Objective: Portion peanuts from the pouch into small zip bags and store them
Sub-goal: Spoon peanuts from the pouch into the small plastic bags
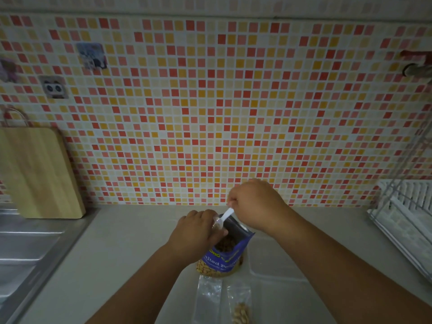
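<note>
Left hand (198, 230) pinches a small clear zip bag (216, 224) beside the open pouch (230, 251) standing on the counter (128, 242); right hand (254, 204) grips a white spoon (228, 215) over its mouth. The bag seems light, limp and slippery, so hold it by the rim

I see pouch (228, 251) lower centre on counter (131, 242) | zip bags (239, 305) just below it | cutting board (37, 171) left | sink (28, 249) lower left | dish rack (406, 218) right
</note>
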